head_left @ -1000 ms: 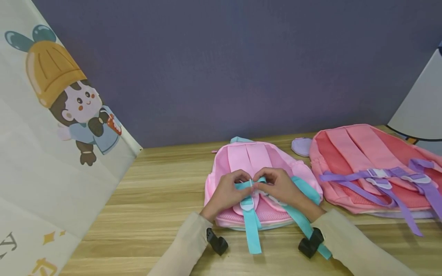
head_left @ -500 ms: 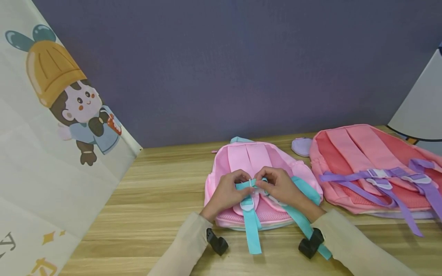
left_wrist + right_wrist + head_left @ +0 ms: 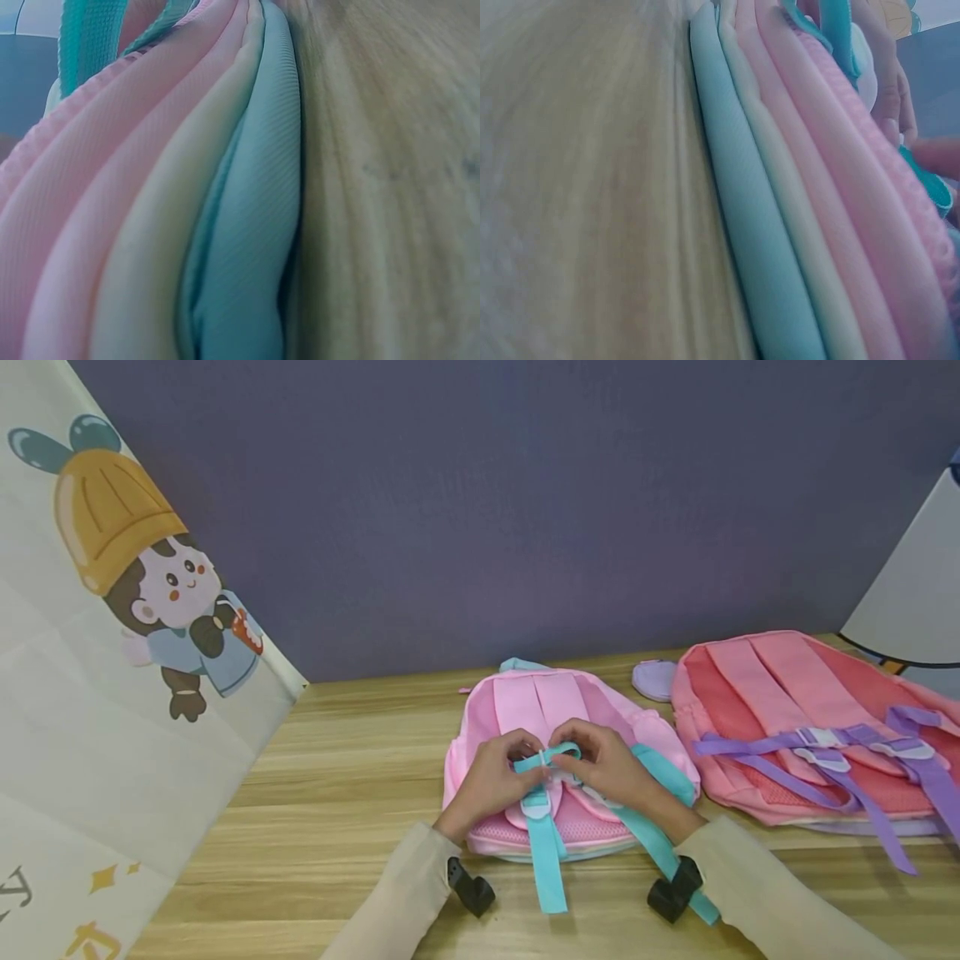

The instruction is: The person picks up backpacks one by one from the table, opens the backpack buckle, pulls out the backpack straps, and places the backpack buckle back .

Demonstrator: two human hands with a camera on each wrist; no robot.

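Observation:
A pink backpack [image 3: 558,693] lies on the table with its back panel and shoulder straps up. Over its middle, my left hand [image 3: 491,777] pinches a teal webbing strap [image 3: 531,762] close to a narrow white plastic piece [image 3: 542,758] threaded on it. My right hand [image 3: 607,768] pinches the same webbing just right of that piece, where the strap bends into a small loop [image 3: 567,749]. Part of a white buckle shows below the fingertips. From a white adjuster [image 3: 536,804] a teal strap end [image 3: 549,868] hangs over the bag's lower edge. The right wrist view shows fingers around the teal loop [image 3: 934,180].
A coral backpack [image 3: 750,718] with purple straps [image 3: 877,810] lies close on the right. Between the bags' tops sits a small lilac pouch [image 3: 654,680]. The wooden table [image 3: 322,793] meets a dark partition [image 3: 480,527] behind and a printed white panel [image 3: 75,718] at left.
The teal loop at my right fingertips has opened wider and shows more, with the right fingers lifting slightly. My left hand and both backpacks stay about where they were.

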